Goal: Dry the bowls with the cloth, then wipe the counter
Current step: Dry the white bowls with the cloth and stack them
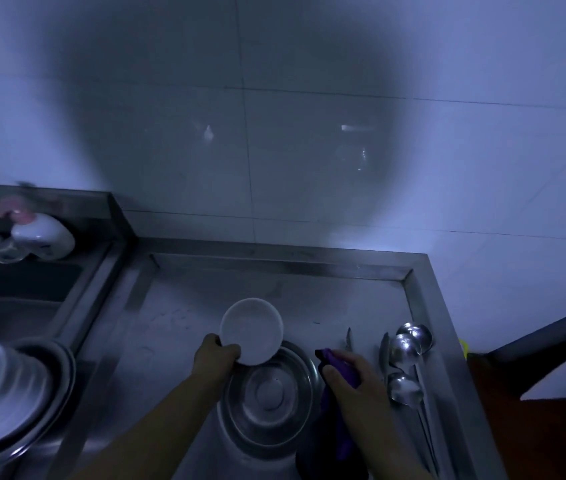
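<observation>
Pinching the near rim, the left hand (217,355) holds a small round white bowl (251,330) tilted, mouth toward the camera, just over a wide steel bowl (267,396) sitting upright on the steel counter (177,306). Right hand (354,379) grips a purple cloth (342,420), its length hanging down toward the near edge. Steel ladles (408,358) lie alongside, handles pointing near.

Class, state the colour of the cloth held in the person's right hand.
Purple; the cloth in the right hand shows best in the head view.
</observation>
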Action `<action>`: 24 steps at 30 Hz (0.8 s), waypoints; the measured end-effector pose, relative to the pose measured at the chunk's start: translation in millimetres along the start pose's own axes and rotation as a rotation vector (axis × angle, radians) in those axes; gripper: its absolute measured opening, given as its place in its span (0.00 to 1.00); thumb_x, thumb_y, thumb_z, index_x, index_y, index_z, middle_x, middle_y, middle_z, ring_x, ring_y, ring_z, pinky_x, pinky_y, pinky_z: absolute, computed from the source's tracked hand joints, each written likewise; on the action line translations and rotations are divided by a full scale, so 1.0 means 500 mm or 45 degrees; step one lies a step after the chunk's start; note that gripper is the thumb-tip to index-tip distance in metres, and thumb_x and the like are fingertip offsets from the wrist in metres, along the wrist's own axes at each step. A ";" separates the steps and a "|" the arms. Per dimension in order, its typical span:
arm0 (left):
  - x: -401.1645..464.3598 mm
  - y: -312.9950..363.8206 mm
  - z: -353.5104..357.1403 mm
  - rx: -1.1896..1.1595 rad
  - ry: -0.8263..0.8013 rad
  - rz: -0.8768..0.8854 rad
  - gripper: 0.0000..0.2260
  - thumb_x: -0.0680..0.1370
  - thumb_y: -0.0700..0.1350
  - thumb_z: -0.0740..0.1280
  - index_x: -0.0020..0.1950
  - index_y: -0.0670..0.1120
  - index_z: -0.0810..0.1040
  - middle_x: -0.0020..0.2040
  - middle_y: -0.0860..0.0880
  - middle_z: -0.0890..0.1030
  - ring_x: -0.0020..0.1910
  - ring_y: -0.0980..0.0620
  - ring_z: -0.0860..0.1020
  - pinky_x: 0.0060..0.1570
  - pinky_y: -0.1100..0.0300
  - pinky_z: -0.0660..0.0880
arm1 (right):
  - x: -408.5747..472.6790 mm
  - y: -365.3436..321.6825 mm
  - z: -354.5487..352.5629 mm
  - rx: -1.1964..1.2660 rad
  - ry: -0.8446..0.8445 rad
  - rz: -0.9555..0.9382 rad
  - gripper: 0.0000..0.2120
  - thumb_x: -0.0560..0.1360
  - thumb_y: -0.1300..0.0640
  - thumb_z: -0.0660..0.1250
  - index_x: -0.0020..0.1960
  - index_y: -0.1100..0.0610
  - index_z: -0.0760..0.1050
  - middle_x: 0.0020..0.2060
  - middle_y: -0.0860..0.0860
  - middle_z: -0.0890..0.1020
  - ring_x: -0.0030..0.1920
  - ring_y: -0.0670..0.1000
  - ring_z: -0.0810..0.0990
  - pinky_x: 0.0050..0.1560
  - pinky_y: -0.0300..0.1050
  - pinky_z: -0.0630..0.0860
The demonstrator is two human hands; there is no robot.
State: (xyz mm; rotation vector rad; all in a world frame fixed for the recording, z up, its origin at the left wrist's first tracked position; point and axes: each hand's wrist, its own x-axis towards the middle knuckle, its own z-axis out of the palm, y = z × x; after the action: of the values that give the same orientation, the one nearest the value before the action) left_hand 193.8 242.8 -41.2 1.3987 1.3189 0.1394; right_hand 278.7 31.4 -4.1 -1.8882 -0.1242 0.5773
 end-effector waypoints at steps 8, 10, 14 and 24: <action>-0.202 0.043 -0.121 -0.299 -0.273 0.277 0.20 0.60 0.37 0.67 0.51 0.45 0.72 0.50 0.42 0.77 0.49 0.43 0.78 0.43 0.45 0.81 | -0.086 -0.104 0.027 -0.049 -0.053 -0.298 0.13 0.72 0.59 0.71 0.49 0.42 0.76 0.46 0.39 0.80 0.44 0.30 0.75 0.39 0.22 0.69; -0.245 0.045 -0.165 -0.272 -0.344 0.382 0.23 0.59 0.39 0.68 0.54 0.48 0.74 0.51 0.46 0.79 0.49 0.50 0.79 0.39 0.54 0.80 | -0.124 -0.135 0.043 0.009 -0.044 -0.370 0.13 0.72 0.59 0.71 0.50 0.43 0.76 0.46 0.39 0.80 0.44 0.32 0.76 0.39 0.24 0.71; -0.302 0.045 -0.257 -0.094 -0.283 0.645 0.18 0.65 0.43 0.75 0.49 0.60 0.76 0.47 0.57 0.80 0.44 0.66 0.78 0.33 0.70 0.75 | -0.200 -0.190 0.072 0.038 0.007 -0.491 0.12 0.72 0.59 0.72 0.51 0.45 0.76 0.47 0.42 0.80 0.46 0.38 0.78 0.42 0.29 0.73; -0.438 -0.028 -0.408 -0.304 -0.105 0.822 0.03 0.75 0.50 0.67 0.45 0.51 0.77 0.39 0.50 0.81 0.38 0.53 0.81 0.31 0.64 0.77 | -0.440 -0.285 0.232 -0.453 0.366 -1.359 0.23 0.70 0.52 0.74 0.62 0.56 0.73 0.53 0.51 0.68 0.52 0.42 0.70 0.46 0.31 0.75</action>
State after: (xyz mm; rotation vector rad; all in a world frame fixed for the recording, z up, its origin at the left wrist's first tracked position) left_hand -39.0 202.7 143.2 1.5558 0.7155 0.6414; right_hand 60.7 108.5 165.2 -1.8890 -1.0171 -0.4697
